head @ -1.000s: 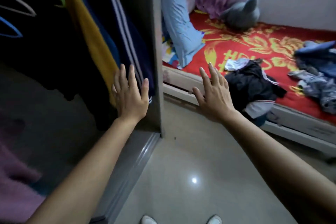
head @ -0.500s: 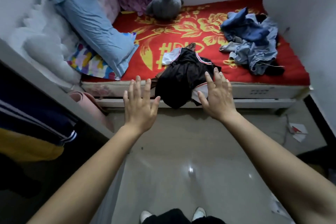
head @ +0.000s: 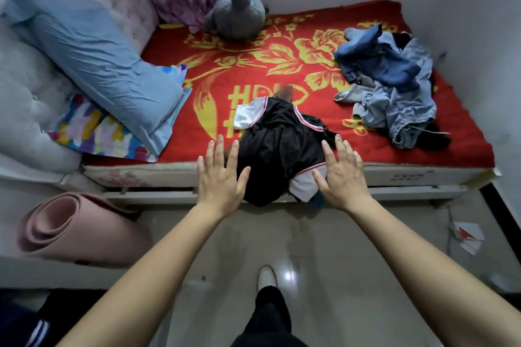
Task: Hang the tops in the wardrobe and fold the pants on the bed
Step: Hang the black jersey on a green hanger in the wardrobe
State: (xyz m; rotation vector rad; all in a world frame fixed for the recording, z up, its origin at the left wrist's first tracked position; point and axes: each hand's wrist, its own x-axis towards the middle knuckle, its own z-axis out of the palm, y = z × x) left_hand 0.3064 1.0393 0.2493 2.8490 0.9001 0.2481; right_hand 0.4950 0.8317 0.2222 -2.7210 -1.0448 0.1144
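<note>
- while both arms reach forward, the left hand [head: 218,180] and right hand [head: 342,177] are spread flat with fingers straight and splayed, each grip wide and holding nothing.
- between them lies the black garment with white and red trim [head: 279,155], at the near edge of the bed [head: 146,175]; i cannot tell whether the fingertips touch it.
- its long axis runs from mid-bed toward the person: the near end droops over the mattress edge to the frame rail, and the far end points toward the grey plush toy [head: 236,11].
- the red blanket [head: 253,65] shows on the garment's left and far sides, and a pile of blue denim clothes [head: 394,87] sits well apart on the right, near the wall.
- a blue pillow [head: 93,56] leans at the left end of the bed.
- a rolled pink mat [head: 70,225] lies on the floor [head: 324,248] by the bed's near left corner.
- the floor stretches from the person's white shoe [head: 266,277] to the bed frame, with a paper scrap [head: 465,235] off to the right.
</note>
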